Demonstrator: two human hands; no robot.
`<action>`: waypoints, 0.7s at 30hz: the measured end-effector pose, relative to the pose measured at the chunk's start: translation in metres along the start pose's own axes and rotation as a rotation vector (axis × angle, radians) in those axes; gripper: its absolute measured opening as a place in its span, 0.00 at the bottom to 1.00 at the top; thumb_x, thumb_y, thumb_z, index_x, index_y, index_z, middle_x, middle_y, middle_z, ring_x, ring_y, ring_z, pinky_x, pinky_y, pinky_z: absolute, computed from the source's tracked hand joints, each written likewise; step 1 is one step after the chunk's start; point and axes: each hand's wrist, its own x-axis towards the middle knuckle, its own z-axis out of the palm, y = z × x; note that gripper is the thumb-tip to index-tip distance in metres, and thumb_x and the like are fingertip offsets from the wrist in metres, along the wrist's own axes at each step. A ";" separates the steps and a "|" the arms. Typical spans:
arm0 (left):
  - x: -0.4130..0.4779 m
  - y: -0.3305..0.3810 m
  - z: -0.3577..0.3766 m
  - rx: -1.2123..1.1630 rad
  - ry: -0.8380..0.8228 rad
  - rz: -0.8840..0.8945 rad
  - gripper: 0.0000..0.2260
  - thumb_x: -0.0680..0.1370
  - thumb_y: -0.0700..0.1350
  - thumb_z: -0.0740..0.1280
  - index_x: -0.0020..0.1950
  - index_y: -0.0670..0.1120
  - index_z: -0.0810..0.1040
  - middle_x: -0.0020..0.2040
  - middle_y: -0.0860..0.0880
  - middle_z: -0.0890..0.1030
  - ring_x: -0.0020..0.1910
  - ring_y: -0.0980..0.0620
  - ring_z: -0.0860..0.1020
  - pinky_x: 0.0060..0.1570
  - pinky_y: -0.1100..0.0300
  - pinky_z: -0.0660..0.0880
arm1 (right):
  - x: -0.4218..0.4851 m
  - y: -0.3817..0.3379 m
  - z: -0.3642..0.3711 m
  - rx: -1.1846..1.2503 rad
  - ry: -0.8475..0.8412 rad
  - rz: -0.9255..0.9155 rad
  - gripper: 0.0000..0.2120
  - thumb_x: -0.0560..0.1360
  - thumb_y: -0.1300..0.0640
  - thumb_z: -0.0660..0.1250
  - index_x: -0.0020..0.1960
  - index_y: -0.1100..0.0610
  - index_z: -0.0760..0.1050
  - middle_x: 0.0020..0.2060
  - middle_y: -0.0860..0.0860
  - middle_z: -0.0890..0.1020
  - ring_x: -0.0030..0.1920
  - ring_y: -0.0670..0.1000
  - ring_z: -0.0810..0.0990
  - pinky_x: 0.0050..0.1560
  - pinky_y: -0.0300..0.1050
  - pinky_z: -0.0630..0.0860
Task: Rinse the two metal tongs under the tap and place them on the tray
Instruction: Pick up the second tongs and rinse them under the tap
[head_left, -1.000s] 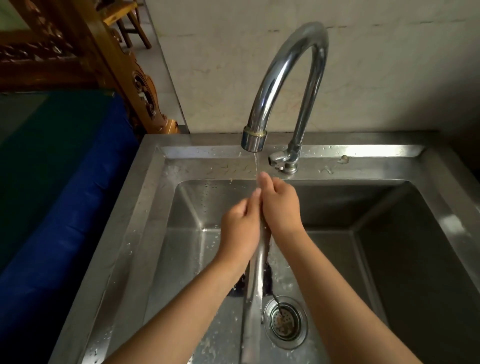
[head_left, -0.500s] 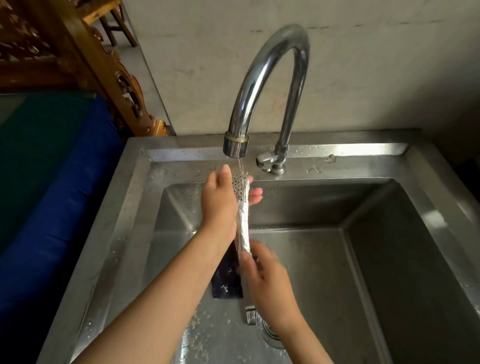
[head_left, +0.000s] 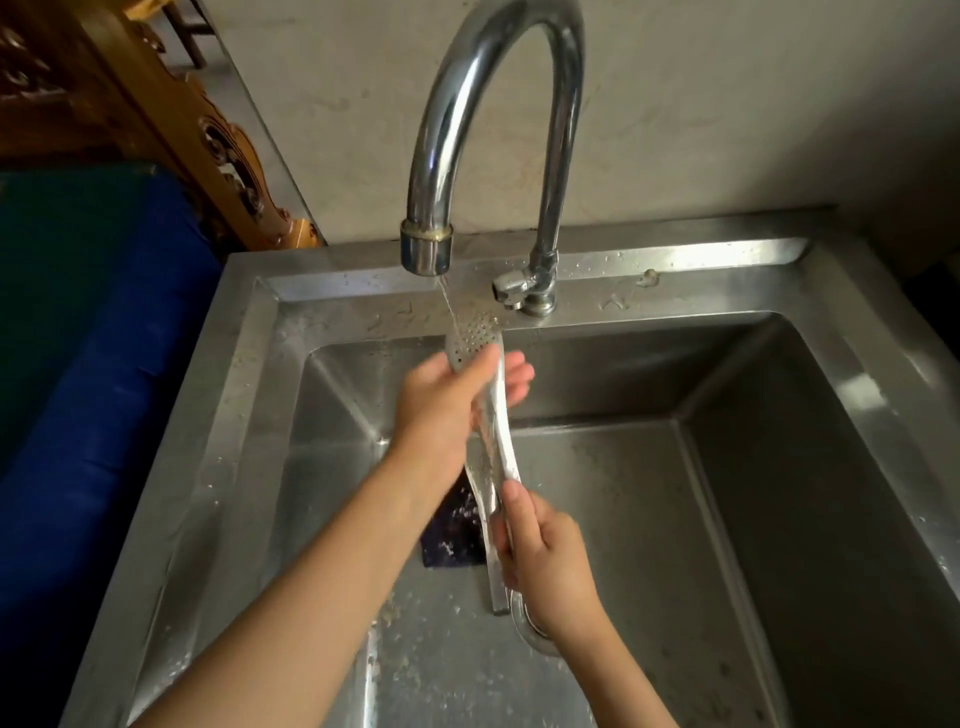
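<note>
One pair of metal tongs (head_left: 496, 441) with perforated tips is held upright over the steel sink (head_left: 249, 415). A thin stream of water from the curved tap (head_left: 426, 249) runs onto the perforated tip. My left hand (head_left: 441, 405) wraps around the upper part of the tongs, just below the tip. My right hand (head_left: 545, 566) grips the lower handle end. A second pair of tongs and the tray are not in view.
A dark blue cloth or sponge (head_left: 452, 530) lies on the sink floor under my left wrist. The drain (head_left: 530, 629) is partly hidden by my right hand. The tap lever (head_left: 511, 286) sits behind the basin. A blue surface (head_left: 104, 364) borders the sink's left.
One second ago both hands were together high on the tongs. My right hand has slid down to the handle end, and my left hand now holds the top under the stream.
</note>
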 end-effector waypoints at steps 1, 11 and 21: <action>0.007 0.008 -0.001 -0.027 0.016 0.012 0.08 0.77 0.40 0.65 0.51 0.35 0.75 0.41 0.41 0.85 0.42 0.46 0.84 0.42 0.57 0.82 | -0.001 0.000 -0.001 -0.005 -0.011 -0.009 0.24 0.77 0.42 0.55 0.25 0.49 0.67 0.18 0.45 0.67 0.21 0.42 0.64 0.27 0.38 0.62; 0.003 -0.003 0.001 -0.070 0.000 -0.006 0.07 0.77 0.40 0.64 0.49 0.36 0.76 0.39 0.43 0.85 0.40 0.47 0.84 0.38 0.60 0.80 | 0.011 -0.010 -0.006 0.012 -0.032 -0.002 0.25 0.79 0.46 0.57 0.24 0.52 0.66 0.18 0.45 0.68 0.21 0.44 0.66 0.27 0.37 0.64; -0.015 -0.025 -0.001 -0.072 0.002 -0.064 0.07 0.78 0.38 0.62 0.52 0.35 0.75 0.46 0.40 0.83 0.41 0.47 0.84 0.40 0.60 0.81 | -0.005 0.001 -0.008 0.053 -0.060 0.049 0.26 0.79 0.46 0.56 0.23 0.51 0.64 0.16 0.45 0.66 0.19 0.42 0.63 0.24 0.32 0.62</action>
